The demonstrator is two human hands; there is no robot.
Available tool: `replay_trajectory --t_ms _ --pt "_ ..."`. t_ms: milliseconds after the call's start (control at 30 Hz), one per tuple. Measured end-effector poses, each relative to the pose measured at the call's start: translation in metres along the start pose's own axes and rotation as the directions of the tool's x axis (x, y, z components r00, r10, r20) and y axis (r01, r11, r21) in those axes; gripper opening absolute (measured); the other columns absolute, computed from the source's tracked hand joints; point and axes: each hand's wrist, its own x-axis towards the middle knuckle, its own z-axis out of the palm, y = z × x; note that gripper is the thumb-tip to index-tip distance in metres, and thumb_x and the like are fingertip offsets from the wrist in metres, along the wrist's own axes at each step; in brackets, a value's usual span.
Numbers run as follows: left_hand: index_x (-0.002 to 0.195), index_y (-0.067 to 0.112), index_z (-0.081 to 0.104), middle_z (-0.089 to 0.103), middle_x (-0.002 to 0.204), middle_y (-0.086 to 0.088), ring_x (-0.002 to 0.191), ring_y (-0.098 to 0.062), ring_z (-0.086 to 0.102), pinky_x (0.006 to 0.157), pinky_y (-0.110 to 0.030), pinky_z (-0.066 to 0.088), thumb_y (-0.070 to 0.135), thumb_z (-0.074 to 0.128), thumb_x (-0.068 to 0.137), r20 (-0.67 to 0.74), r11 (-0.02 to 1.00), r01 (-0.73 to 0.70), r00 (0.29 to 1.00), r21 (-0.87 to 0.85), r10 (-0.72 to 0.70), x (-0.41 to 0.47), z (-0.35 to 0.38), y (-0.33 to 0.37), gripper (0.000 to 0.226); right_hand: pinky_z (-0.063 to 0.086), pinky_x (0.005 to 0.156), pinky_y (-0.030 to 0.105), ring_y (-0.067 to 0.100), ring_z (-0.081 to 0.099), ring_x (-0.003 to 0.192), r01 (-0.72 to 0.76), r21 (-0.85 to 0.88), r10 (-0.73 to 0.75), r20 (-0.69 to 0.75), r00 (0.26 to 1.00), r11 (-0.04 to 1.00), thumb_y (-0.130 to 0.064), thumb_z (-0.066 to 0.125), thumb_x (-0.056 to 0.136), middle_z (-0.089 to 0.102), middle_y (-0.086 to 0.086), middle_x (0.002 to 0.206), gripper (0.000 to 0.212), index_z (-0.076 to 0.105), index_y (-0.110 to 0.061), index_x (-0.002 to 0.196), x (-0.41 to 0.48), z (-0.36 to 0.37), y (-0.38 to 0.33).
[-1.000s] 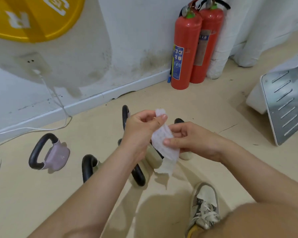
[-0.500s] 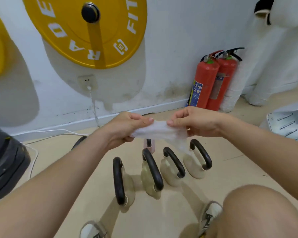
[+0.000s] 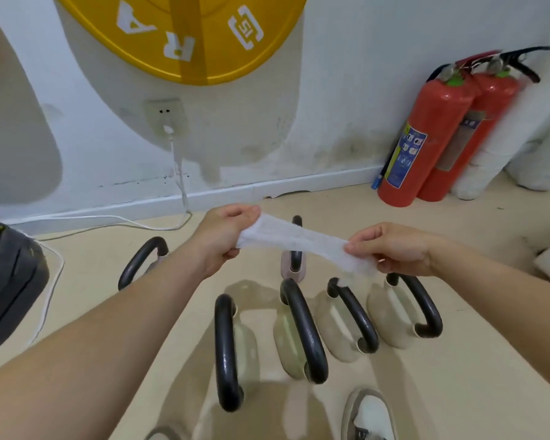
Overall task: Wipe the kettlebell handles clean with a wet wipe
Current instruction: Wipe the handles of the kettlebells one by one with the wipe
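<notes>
Stretching one wet wipe (image 3: 296,239) between two hands, above six kettlebells.
Left hand (image 3: 223,239) pinches the wipe's left end; right hand (image 3: 394,249) pinches its right end, so the wipe spans the air between them. Kettlebells, count 6: one partly hidden kettlebell (image 3: 143,258) behind the left forearm, four beige kettlebells (image 3: 302,331) in a row below the hands, one pink kettlebell (image 3: 294,262) beyond the wipe. Fire extinguishers (image 3: 426,138), count 2, well right of the right hand. Versus 0.5 s ago: hands wider apart, wipe drawn out longer and flatter.
</notes>
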Motion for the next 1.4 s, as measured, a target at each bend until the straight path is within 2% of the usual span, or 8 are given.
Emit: replay_trajectory --t_ms 167,300,500,667,933,1000,1233,1400 --pt "0.085 0.023 0.066 0.056 0.071 0.015 0.058 -0.006 0.044 0.049 -0.018 0.033 0.031 0.056 0.095 0.008 0.919 -0.161 0.986 0.359 0.169 0.065 0.013 -0.062 0.017 0.031 0.050 0.022 0.010 0.042 0.053 -0.009 -0.051 -0.004 -0.252 0.968 0.999 -0.021 0.071 0.086 0.058 -0.001 0.060 0.016 0.067 -0.012 0.073 0.073 -0.018 0.027" --pt "0.093 0.023 0.055 0.049 0.061 0.008 0.056 -0.011 0.045 0.054 -0.030 0.034 0.028 0.042 0.100 0.182 0.659 -0.280 0.960 0.698 0.215 0.112 0.021 -0.105 0.016 0.044 0.062 0.025 0.015 0.053 0.066 -0.066 -0.364 -0.053 -0.309 0.949 0.929 -0.019 0.069 0.086 0.060 0.002 0.071 0.019 0.060 -0.011 0.071 0.134 -0.013 0.056" --pt "0.092 0.020 0.053 0.062 0.082 -0.011 0.076 -0.031 0.055 0.064 -0.038 0.042 0.023 0.041 0.100 0.156 0.575 -0.240 0.969 0.782 0.193 0.170 0.045 -0.152 0.014 0.039 0.068 0.030 0.026 0.058 0.085 -0.119 -0.498 -0.131 -0.438 0.890 0.859 -0.025 0.061 0.089 0.065 0.006 0.085 0.017 0.057 -0.018 0.073 0.202 0.001 0.097" --pt "0.088 0.020 0.056 0.057 0.076 -0.002 0.063 -0.018 0.051 0.061 -0.032 0.041 0.022 0.043 0.098 -0.059 0.836 -0.094 0.987 0.540 0.149 0.191 0.074 -0.158 0.017 0.036 0.060 0.028 0.024 0.053 0.074 -0.022 -0.298 -0.176 -0.622 0.763 0.954 -0.030 0.056 0.093 0.056 0.006 0.081 0.015 0.057 -0.019 0.082 0.222 0.016 0.098" --pt "0.094 0.012 0.047 0.063 0.065 -0.011 0.053 -0.018 0.061 0.050 -0.025 0.048 0.019 0.039 0.103 -0.252 0.994 0.113 0.962 0.015 -0.105 0.179 0.069 -0.166 0.014 0.045 0.065 0.036 0.025 0.049 0.070 0.006 0.531 0.148 -0.246 0.958 0.847 -0.037 0.038 0.103 0.053 0.013 0.083 0.033 0.054 -0.008 0.101 0.233 0.047 0.067" --pt "0.096 0.011 0.047 0.065 0.070 -0.009 0.061 -0.018 0.065 0.056 -0.025 0.051 0.019 0.040 0.103 -0.248 0.991 0.124 0.960 -0.047 -0.132 0.178 0.070 -0.167 0.013 0.040 0.058 0.032 0.020 0.048 0.062 -0.017 0.548 0.151 -0.201 0.968 0.837 -0.043 0.035 0.102 0.053 0.008 0.077 0.042 0.053 -0.008 0.115 0.233 0.048 0.068" --pt "0.111 0.012 0.054 0.064 0.080 -0.009 0.059 -0.014 0.062 0.054 -0.024 0.052 0.021 0.036 0.103 -0.081 0.969 0.242 0.966 -0.056 -0.246 0.184 0.093 -0.150 0.022 0.035 0.093 0.035 0.025 0.046 0.128 -0.034 0.422 0.122 -0.184 0.975 0.906 -0.051 0.027 0.101 0.047 0.007 0.144 0.054 0.031 -0.024 0.148 0.236 0.053 0.074" --pt "0.104 0.022 0.062 0.071 0.106 -0.013 0.099 -0.029 0.068 0.091 -0.042 0.054 0.041 0.040 0.099 0.085 0.937 0.349 0.934 -0.002 -0.348 0.185 0.110 -0.143 0.030 0.034 0.093 0.037 0.024 0.047 0.129 -0.041 0.382 0.103 -0.143 0.984 0.923 -0.072 0.026 0.088 0.044 0.002 0.149 0.075 0.020 -0.033 0.152 0.238 0.045 0.078"
